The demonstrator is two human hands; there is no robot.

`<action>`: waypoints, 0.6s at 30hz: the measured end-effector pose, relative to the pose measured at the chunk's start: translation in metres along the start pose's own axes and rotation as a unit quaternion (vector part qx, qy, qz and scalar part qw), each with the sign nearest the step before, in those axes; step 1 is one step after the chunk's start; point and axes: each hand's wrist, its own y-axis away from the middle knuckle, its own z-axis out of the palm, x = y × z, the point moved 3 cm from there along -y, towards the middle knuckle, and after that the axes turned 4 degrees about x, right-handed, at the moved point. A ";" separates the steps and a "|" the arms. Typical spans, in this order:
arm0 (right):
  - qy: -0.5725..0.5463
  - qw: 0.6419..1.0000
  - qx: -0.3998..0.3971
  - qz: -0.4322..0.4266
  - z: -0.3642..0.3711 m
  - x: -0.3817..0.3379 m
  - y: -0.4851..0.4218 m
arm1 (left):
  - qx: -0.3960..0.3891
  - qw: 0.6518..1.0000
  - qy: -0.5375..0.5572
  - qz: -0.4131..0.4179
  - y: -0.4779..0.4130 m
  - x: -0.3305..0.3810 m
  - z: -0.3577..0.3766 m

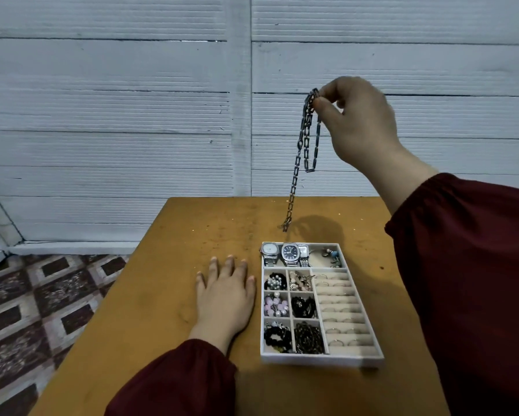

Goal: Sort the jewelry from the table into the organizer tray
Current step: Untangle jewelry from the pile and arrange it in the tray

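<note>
Dangling from the right hand (357, 121), a metal chain (307, 136) is held high above the far part of the table (162, 310). Its upper links are pinched between the thumb and curled fingertips, so the chain hangs to the left of and below the hand. A short doubled loop is seen just under the fingers, and one long strand drops toward the tabletop just beyond the far edge of the organizer tray (321, 360). Whether the lowest link touches the wood cannot be told.

The chain is made of long, flat, rectangular links in a dull silver-grey metal. The tabletop is a worn, speckled orange-brown board. The tray is a white-walled rectangle lined in pale cream fabric and divided into compartments. Three metal-banded watches (290, 253) are laid in the far-left compartment. Dark and pink-and-white beaded pieces (274, 306) are kept in the small squares on the left, and thin rings (339, 310) are tucked into the padded rolls on the right.

The left hand (225, 298) is laid flat on the table just beside the tray's left wall, fingers straight and spread, nothing grasped.
</note>
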 end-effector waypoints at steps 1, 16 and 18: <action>-0.003 1.000 0.005 0.005 -0.004 0.002 0.000 | -0.014 1.000 -0.005 0.002 0.001 -0.001 0.001; -0.002 0.997 0.014 0.075 -0.021 0.039 0.028 | -0.020 0.999 -0.024 0.017 0.003 -0.005 0.007; -0.003 0.997 0.013 0.082 -0.020 0.042 0.033 | -0.017 0.999 -0.022 0.016 0.003 -0.005 0.007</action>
